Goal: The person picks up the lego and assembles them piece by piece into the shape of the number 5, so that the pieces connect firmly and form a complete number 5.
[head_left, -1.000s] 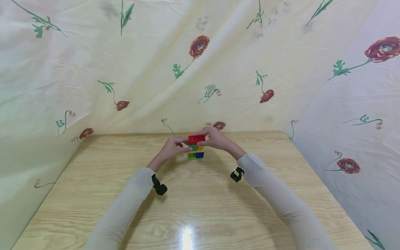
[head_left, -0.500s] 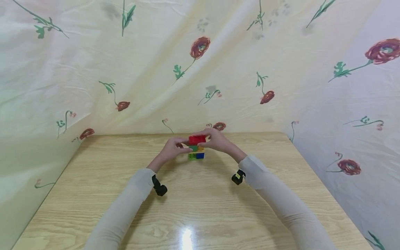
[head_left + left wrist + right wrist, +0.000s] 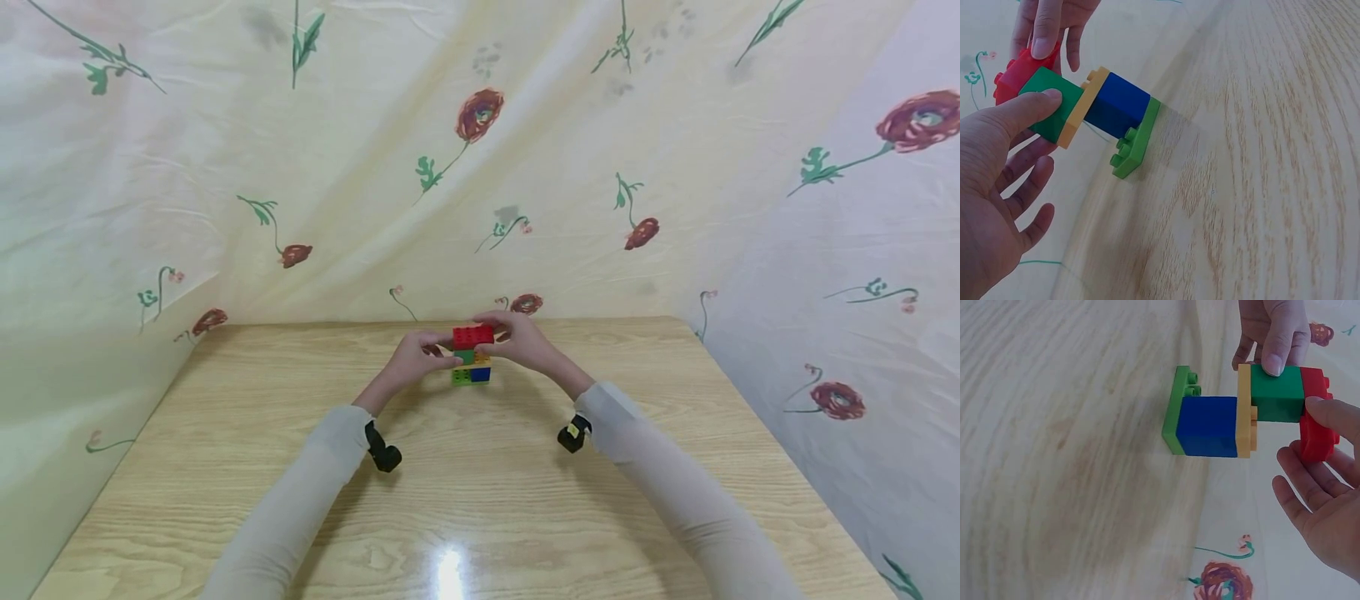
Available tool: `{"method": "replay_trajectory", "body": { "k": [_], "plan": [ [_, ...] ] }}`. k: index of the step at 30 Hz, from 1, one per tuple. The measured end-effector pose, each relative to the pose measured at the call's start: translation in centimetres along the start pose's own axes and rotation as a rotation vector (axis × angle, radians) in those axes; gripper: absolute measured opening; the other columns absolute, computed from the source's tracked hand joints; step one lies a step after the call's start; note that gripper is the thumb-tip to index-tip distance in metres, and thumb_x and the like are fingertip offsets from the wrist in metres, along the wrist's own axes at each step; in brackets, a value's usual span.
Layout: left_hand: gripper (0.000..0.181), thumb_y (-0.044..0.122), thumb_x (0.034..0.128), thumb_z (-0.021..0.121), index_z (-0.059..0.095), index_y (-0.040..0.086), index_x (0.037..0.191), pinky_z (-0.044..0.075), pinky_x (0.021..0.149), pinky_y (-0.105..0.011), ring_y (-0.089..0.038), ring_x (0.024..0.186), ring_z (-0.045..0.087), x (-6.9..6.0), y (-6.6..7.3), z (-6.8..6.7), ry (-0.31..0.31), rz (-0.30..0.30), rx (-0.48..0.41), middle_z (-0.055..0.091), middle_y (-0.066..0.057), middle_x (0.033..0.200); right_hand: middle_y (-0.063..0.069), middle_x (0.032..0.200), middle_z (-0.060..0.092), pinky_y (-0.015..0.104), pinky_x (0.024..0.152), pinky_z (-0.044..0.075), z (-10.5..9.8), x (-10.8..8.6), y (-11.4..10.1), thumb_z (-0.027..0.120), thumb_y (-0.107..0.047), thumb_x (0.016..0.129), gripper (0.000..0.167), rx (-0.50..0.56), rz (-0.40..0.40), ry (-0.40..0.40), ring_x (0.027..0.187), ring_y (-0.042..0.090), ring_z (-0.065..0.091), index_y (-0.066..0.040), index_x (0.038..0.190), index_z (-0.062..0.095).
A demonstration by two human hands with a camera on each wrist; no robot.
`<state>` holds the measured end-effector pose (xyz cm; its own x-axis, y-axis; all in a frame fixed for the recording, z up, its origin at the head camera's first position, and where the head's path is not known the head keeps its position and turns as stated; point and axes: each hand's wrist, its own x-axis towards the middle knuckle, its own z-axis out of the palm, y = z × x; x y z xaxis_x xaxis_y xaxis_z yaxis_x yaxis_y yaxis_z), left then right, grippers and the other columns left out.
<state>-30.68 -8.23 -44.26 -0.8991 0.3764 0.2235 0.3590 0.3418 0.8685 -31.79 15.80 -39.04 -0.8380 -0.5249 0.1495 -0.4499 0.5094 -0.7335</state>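
Observation:
A small stack of toy building bricks stands upright at the far middle of the table. At its base is a light green plate (image 3: 1175,412), with a blue brick (image 3: 1207,426) on one end. A yellow-orange plate (image 3: 1084,107) lies over the blue brick. Above that sits a green brick (image 3: 1275,394), topped by a red brick (image 3: 472,337). My left hand (image 3: 411,358) pinches the green brick, its thumb on the near face. From the other side my right hand (image 3: 527,343) holds the red brick by its end, thumb in front and fingers behind.
The wood-grain table (image 3: 480,467) extends toward me beneath both forearms. A flower-patterned cloth (image 3: 360,167) hangs behind the table and along its sides, close behind the stack. Each wrist carries a black camera (image 3: 386,455).
My right hand has drawn slightly back and to the right, and its fingers cover less of the red brick's top, so more studs show. The left hand stays nearly still.

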Motion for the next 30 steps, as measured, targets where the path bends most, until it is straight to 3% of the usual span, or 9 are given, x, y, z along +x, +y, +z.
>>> {"method": "replay_trajectory", "body": {
  "k": [8,16,21,30],
  "plan": [
    [0.039,0.017,0.0894,0.080,0.073,0.008,0.126,0.055,0.088,-0.033,-0.023,0.101,0.067,-0.3,0.1,0.1,0.005,-0.009,-0.013,0.075,-0.011,0.117,0.013,0.121,0.072,0.041,0.096,0.056,0.4,-0.6,1.5,0.077,-0.013,0.092,0.046,0.089,0.019,0.009,0.109,0.026,0.069,-0.002,0.134,0.062],
    [0.038,0.018,0.0899,0.079,0.073,0.009,0.126,0.054,0.093,-0.038,-0.025,0.106,0.067,-0.4,0.0,0.3,0.010,0.001,-0.007,0.075,-0.011,0.120,0.016,0.124,0.071,0.040,0.094,0.057,0.9,-1.2,2.5,0.077,-0.009,0.091,0.041,0.160,0.018,0.002,0.109,0.028,0.070,-0.002,0.130,0.066],
    [0.038,0.018,0.0897,0.080,0.073,0.008,0.126,0.054,0.094,-0.039,-0.026,0.107,0.067,-0.5,0.1,0.3,0.020,-0.009,-0.008,0.074,-0.011,0.123,0.020,0.126,0.069,0.039,0.096,0.057,1.4,-1.6,3.2,0.076,-0.007,0.091,0.043,0.197,0.048,-0.007,0.112,0.033,0.068,0.001,0.131,0.064],
    [0.038,0.018,0.0902,0.079,0.072,0.008,0.127,0.053,0.094,-0.038,-0.026,0.108,0.067,-0.5,-0.1,0.4,0.017,-0.011,-0.022,0.073,-0.011,0.124,0.019,0.123,0.070,0.035,0.094,0.057,1.9,-2.0,3.8,0.076,-0.007,0.091,0.042,0.236,0.120,-0.010,0.109,0.029,0.069,0.000,0.131,0.065]
  ]
}}
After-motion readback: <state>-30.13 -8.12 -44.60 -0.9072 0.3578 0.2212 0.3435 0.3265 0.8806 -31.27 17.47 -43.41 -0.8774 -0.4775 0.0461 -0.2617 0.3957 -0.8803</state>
